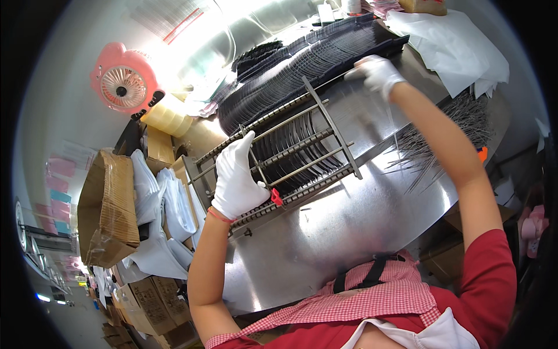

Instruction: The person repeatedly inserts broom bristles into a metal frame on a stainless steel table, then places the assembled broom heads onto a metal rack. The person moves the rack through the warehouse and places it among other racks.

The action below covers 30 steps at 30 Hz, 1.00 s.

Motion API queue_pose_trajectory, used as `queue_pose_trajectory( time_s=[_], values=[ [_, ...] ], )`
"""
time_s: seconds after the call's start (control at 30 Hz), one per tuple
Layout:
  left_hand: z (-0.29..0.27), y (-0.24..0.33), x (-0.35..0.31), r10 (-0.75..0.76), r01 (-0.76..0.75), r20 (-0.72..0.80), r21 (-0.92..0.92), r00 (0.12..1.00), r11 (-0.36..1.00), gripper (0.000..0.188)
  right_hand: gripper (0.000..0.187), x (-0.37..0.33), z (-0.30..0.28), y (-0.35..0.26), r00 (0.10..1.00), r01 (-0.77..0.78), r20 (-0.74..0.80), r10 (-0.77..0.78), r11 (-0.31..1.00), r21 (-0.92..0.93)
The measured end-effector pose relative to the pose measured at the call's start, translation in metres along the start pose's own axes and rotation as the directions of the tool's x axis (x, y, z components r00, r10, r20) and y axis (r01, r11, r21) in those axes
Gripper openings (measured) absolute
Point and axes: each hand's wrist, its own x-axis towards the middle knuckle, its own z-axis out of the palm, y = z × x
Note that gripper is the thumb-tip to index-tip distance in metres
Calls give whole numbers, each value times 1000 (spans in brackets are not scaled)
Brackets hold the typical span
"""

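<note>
Pink fan [121, 91] seen far left. Gloved left hand [237, 174] laid on left part of metal rack [333, 128], grip can't be told; rack set mid-table, filled with black strips [293, 134]. Gloved right hand [378, 75] blurred beside far strip pile [296, 67], grip can't be told. Thin wires [447, 136] heaped right.

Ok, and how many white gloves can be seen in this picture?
2: one on the left hand, at the metal rack, the other on the right hand, near the row of dark strips. Others could be hidden from view.
</note>
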Motion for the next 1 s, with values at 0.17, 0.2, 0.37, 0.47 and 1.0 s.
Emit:
queue_pose_trajectory(
  time_s=[0.17,0.2,0.37,0.47,1.0],
  values=[
    [1,-14,4,-66,67,41,-44,997,997,94,29,-66,-48,116,34,219,199,979,-202,955],
    [2,-15,7,-81,83,49,-52,996,995,94,30,-82,-49,113,134,305,136,982,-172,937],
    [1,-9,14,-138,136,44,36,989,990,93,24,-128,-69,-29,532,99,244,811,-346,933],
    [-2,-3,15,-59,58,8,84,998,995,92,25,-202,-101,-65,884,-406,392,253,1,914],
    [1,-23,9,-124,140,118,-142,985,980,95,14,-135,-44,-72,963,-268,194,187,744,612]
  ],
)
